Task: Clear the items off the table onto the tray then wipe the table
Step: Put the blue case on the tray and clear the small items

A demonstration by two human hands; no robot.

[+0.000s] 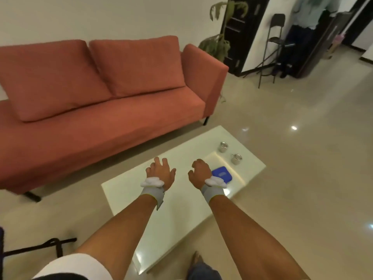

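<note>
A red sofa stood behind the low white table. The left hand and right hand hovered over the table, fingers loosely curled, grasping nothing. A blue cloth lay in the tray at the table's right end, a steel cup at its rim, a second cup beyond.

Single head view, wide-angle, tilted forward-down from well above low table (sofa beyond).
</note>
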